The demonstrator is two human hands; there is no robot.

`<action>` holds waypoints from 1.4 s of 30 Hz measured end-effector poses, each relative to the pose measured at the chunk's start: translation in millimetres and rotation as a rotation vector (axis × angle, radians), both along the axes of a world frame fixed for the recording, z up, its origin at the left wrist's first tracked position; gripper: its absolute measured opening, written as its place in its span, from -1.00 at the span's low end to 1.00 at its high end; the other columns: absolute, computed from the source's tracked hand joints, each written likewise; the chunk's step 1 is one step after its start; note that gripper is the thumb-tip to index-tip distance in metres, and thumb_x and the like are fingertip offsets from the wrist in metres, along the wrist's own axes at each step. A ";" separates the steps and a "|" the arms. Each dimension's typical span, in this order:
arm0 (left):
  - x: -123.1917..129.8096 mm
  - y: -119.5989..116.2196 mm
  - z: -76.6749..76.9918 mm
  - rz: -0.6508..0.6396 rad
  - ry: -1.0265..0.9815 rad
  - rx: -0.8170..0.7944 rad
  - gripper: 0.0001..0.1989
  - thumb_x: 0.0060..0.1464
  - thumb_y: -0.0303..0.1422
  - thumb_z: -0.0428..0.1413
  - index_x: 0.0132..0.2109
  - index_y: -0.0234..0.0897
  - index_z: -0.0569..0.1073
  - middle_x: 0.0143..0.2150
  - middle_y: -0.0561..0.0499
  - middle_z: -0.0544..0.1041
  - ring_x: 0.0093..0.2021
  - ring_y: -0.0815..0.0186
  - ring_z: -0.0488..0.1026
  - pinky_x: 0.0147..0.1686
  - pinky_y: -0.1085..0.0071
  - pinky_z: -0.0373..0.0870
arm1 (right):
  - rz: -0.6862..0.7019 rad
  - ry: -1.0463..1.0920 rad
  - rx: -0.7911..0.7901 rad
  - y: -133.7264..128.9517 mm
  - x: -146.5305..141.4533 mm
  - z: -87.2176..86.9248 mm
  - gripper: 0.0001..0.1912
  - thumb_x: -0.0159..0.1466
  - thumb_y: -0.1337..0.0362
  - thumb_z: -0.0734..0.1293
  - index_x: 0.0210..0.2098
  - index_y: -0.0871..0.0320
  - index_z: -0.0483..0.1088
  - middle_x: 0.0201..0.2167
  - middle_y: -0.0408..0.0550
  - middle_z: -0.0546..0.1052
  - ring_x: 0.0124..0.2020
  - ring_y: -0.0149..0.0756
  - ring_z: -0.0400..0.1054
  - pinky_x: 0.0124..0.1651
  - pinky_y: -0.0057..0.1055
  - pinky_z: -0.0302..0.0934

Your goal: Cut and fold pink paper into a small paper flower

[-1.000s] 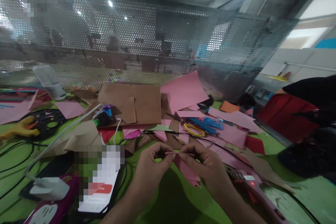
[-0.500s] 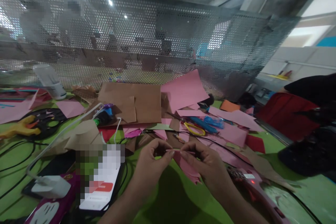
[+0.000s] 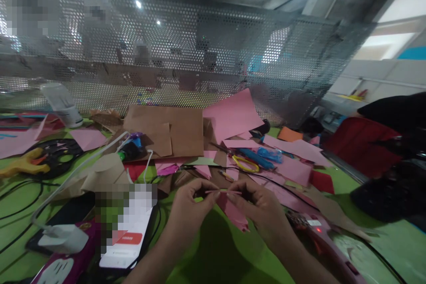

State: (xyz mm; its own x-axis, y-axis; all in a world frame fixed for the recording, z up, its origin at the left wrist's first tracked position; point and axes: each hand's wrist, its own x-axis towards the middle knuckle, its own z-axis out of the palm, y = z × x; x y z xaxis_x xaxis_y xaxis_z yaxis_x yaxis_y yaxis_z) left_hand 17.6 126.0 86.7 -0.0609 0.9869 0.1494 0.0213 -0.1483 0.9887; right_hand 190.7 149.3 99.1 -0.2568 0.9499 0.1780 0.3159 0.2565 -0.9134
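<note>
A small folded piece of pink paper (image 3: 233, 213) hangs between my two hands, above the green table (image 3: 213, 253). Its top edge forms a thin, flat strip, and its lower end looks ragged. My left hand (image 3: 195, 204) pinches the strip's left part between thumb and index finger. On the other side, my right hand (image 3: 254, 202) pinches the right part, with the thumb against the paper's face. The fingertips behind the paper are partly hidden.
Brown cardboard (image 3: 186, 133) and a pink sheet (image 3: 233, 117) stand behind. Yellow-handled scissors (image 3: 246, 164) lie among pink scraps. A lit phone (image 3: 124, 242) and white charger (image 3: 63, 237) are left; a pink glue gun (image 3: 328, 242) is right. Black cables cross the table.
The pink paper has turned slightly, its lower end swinging a little to the left. Both hands keep their pinch and have barely moved.
</note>
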 end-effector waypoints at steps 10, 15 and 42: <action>-1.5 -0.6 0.2 0.017 0.007 0.016 -0.94 0.03 -0.41 0.16 -0.35 -0.29 0.53 -0.38 0.01 0.55 -0.33 0.31 0.44 -0.31 0.44 0.33 | -0.005 0.024 0.007 0.0 0.4 1.4 -0.85 0.22 0.18 0.36 -0.37 0.14 0.44 -0.49 -0.19 0.42 -0.46 -0.39 0.26 -0.41 -0.46 0.12; -1.5 -1.4 2.3 0.056 0.012 0.023 -0.93 0.03 -0.40 0.16 -0.38 -0.29 0.53 -0.41 0.02 0.54 -0.35 0.30 0.43 -0.32 0.42 0.34 | -0.020 0.022 0.019 -0.8 0.0 2.8 -0.86 0.21 0.18 0.37 -0.36 0.13 0.44 -0.46 -0.17 0.44 -0.44 -0.36 0.29 -0.41 -0.45 0.15; 1.3 -0.2 0.5 0.012 -0.026 0.018 -0.95 0.01 -0.42 0.17 -0.38 -0.30 0.52 -0.41 -0.01 0.54 -0.34 0.28 0.45 -0.31 0.41 0.36 | -0.021 -0.025 0.049 0.3 2.0 1.3 -0.85 0.19 0.16 0.37 -0.37 0.11 0.47 -0.45 -0.12 0.49 -0.40 -0.29 0.35 -0.36 -0.41 0.22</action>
